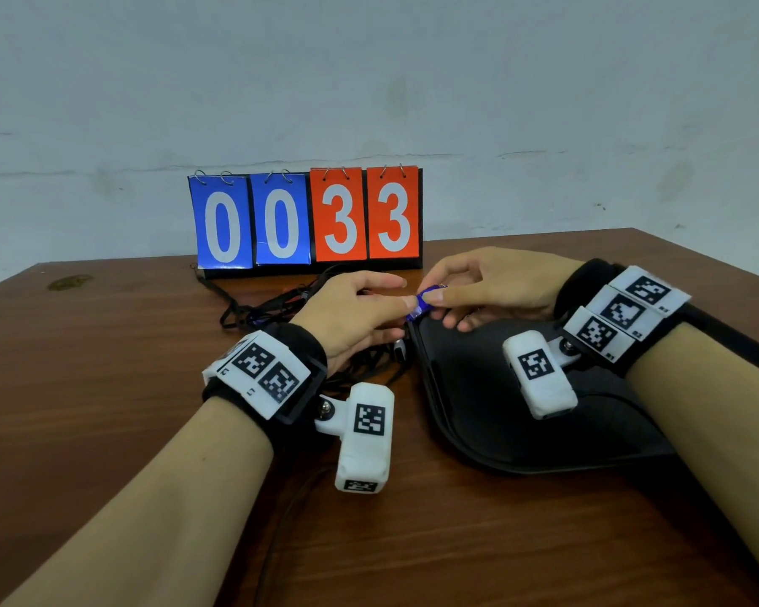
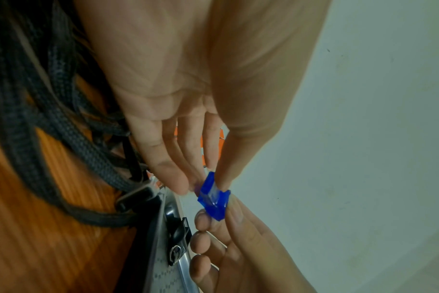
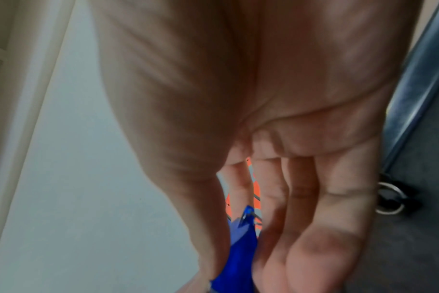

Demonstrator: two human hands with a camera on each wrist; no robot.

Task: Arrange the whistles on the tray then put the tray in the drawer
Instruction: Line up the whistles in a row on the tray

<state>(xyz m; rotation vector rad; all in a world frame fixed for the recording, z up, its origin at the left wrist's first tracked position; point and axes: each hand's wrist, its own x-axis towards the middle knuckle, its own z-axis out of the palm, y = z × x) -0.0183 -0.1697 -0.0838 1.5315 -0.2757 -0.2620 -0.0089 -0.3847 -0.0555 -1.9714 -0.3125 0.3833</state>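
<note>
The person is working on the arranging step, judging by the scene: both hands are meeting over the upper left corner of the tray [image 1: 491, 400], just above the middle of the head view, and passing or turning a blue whistle [image 1: 426, 300] between them. The left hand [image 1: 351, 317] is pinching one end of it between thumb and fingertip, with the other fingers lying fairly straight; the right hand [image 1: 491, 286] is pinching the other end between thumb and forefinger, its remaining fingers curling loosely underneath. The whistle is hanging in the air just over the tray's rim, not yet lying on it. The next move is probably calling for one hand to let go and the other to lower the whistle onto the dark tray floor, keeping its cord from dragging the pile along. The whistle is looking small, blocky and see-through blue, with glossy faces catching the light in the left wrist view. To the left of the tray, a tangle of black cords [image 1: 281, 308] is lying on the brown table [image 1: 106, 387], and a flip scoreboard [image 1: 305, 221] is standing at the back, in the upper middle of the frame. No drawer is showing anywhere
</note>
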